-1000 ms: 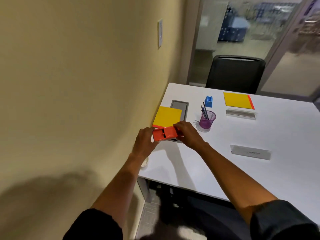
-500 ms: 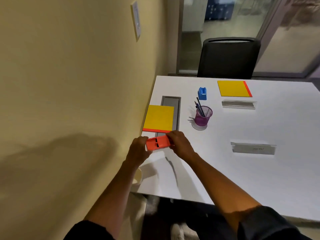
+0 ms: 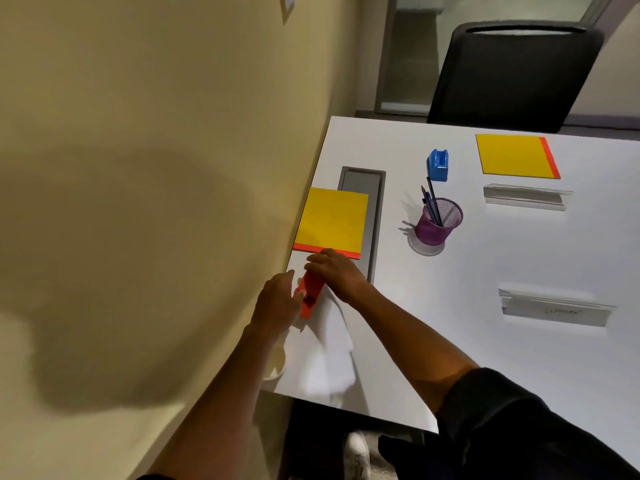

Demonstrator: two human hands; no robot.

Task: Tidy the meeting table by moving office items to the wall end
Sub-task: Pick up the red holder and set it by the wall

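Orange stapler-looking thing [image 3: 309, 295] is the item being dealt with right now, and it's basically already at the wall end of the white table [image 3: 485, 358], tucked just below the yellow notepad [image 3: 332, 221] that sits against the wall. So my read is this step is the final placing and squaring up, not the carrying. Both hands are on it: the left hand [image 3: 278, 303] comes in from about 8 o'clock of the stapler, with fingers curled against its near side, and the right hand [image 3: 337, 273] lies over its far end from about 1 o'clock, with fingers bent over the top and fingertips almost touching the notepad's orange strip. Looks like a light two-handed hold, not a hard squeeze, though I can't tell if it's flat on the table yet. Next move, I'd guess, is to let go and head out to 3 o'clock for what's left: the purple pen cup [image 3: 437, 223], the blue dispenser [image 3: 438, 165], the second yellow pad [image 3: 516, 155] and the two nameplates.
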